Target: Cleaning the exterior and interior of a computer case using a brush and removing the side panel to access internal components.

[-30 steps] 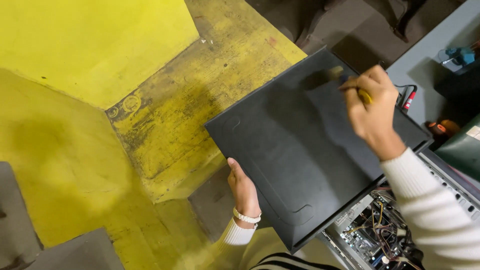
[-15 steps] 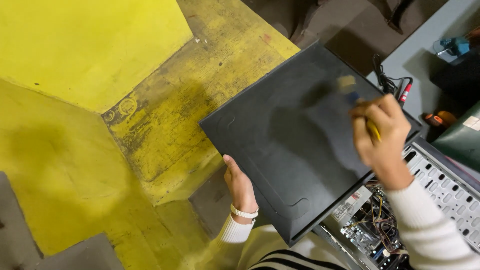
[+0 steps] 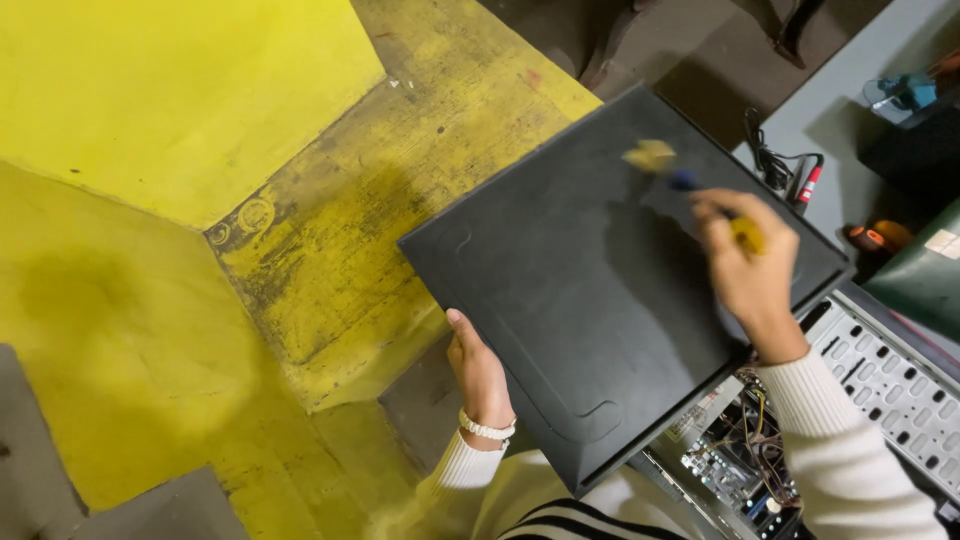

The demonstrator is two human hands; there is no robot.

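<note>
- Our left hand (image 3: 478,372) grips the lower edge of one black side panel (image 3: 600,300), tilted over the yellow floor (image 3: 180,110).
- Our right hand (image 3: 752,272) is closed around one small brush (image 3: 690,185), its bristles on the panel's upper part.
- With a single hand supporting it, the panel could slip and drop on the open computer case (image 3: 800,440) below.
- Loosened dust may settle onto the exposed board.
- We count one panel, one brush, one case.

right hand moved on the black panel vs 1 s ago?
Yes. The right hand with the brush has slid down the black panel, from its top corner toward the open computer case.
</note>
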